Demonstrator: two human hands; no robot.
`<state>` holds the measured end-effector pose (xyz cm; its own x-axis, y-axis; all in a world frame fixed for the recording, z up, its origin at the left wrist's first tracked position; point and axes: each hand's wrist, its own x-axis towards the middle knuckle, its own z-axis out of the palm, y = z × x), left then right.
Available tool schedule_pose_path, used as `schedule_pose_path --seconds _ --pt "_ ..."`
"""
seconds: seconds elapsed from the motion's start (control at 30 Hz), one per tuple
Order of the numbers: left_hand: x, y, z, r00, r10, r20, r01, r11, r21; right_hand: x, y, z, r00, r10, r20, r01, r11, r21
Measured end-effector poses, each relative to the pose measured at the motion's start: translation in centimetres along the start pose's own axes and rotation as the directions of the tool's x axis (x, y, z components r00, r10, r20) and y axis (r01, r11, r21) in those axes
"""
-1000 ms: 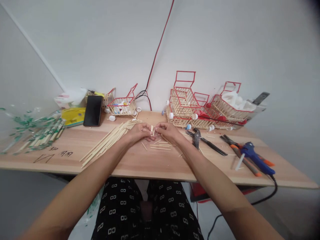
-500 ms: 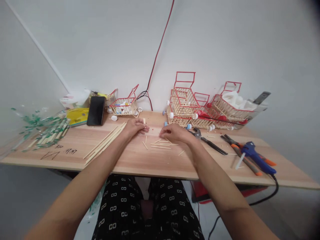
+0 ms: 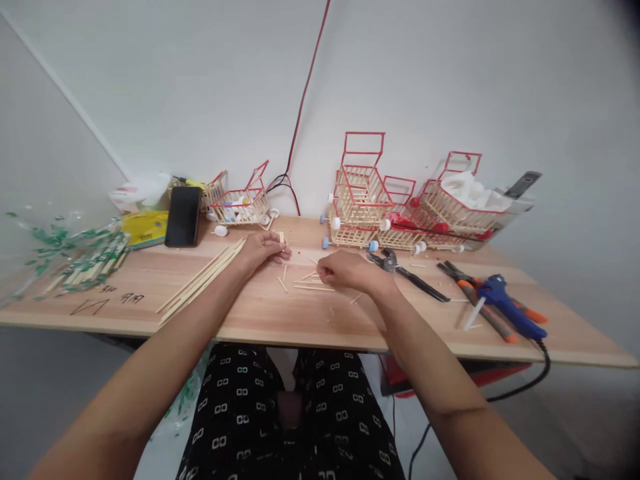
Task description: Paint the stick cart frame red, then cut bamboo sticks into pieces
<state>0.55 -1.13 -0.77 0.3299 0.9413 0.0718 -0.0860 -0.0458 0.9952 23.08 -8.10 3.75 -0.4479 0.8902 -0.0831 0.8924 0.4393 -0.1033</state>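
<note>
A wooden table (image 3: 260, 320) against a white wall fills mid-frame. Our left hand (image 3: 263, 248) pinches a few short sticks (image 3: 281, 237) upright at centre. Our right hand (image 3: 345, 270) curls over the loose cut sticks (image 3: 307, 285) just right of centre; we cannot tell whether it grips one. We'd best pick single sticks, ends aligned.

Handwritten black marks (image 3: 111, 301) stand near the wooden tabletop's (image 3: 280, 320) front-left edge; too small and blurred to read.
</note>
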Motion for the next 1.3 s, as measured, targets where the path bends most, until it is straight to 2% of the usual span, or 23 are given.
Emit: schedule_pose_path --seconds 0.2,0.5,0.57,0.63,0.7,0.77,0.87,0.97,1.17,1.3 --pt "0.0 0.1 0.1 1.000 0.011 0.014 -0.012 1.000 0.011 0.1 -0.2 -0.1 1.000 0.006 -0.018 -0.007 1.000 -0.011" --pt "-0.1 0.3 0.1 1.000 -0.010 0.030 0.009 0.999 0.035 -0.6 -1.4 -0.4 0.997 0.049 0.051 -0.046 0.997 -0.059" --pt "-0.2 0.3 0.1 1.000 -0.002 0.026 0.001 0.999 0.037 -0.3 -1.0 -0.3 0.999 0.030 0.009 -0.030 1.000 -0.003" --pt "-0.2 0.3 0.1 1.000 0.007 0.020 -0.008 1.000 0.029 0.2 -0.2 -0.3 0.995 0.019 -0.096 -0.007 0.992 0.128" --pt "-0.3 0.4 0.2 0.999 0.015 0.031 -0.016 1.000 0.013 0.9 0.8 -0.4 0.967 0.047 -0.250 0.039 0.944 0.327" --pt "-0.3 0.7 0.4 0.999 0.005 0.053 -0.005 1.000 -0.003 1.6 1.7 -0.5 0.924 0.128 -0.361 0.093 0.840 0.535" --pt "-0.4 1.8 1.1 0.994 -0.056 0.092 0.057 0.998 -0.004 2.4 2.4 -0.5 0.880 0.236 -0.412 0.172 0.649 0.741" --pt "-0.7 2.8 2.4 0.985 -0.104 0.135 0.106 0.994 -0.009 2.8 2.4 -0.4 0.854 0.287 -0.434 0.236 0.530 0.814" --pt "-1.2 2.0 5.2 0.971 -0.138 0.195 0.159 0.983 -0.096 3.0 1.6 0.3 0.888 0.238 -0.393 0.269 0.423 0.865" --pt "-1.6 1.1 5.4 0.953 -0.165 0.254 0.211 0.963 -0.167 3.2 1.4 0.8 0.914 0.193 -0.358 0.256 0.409 0.876"
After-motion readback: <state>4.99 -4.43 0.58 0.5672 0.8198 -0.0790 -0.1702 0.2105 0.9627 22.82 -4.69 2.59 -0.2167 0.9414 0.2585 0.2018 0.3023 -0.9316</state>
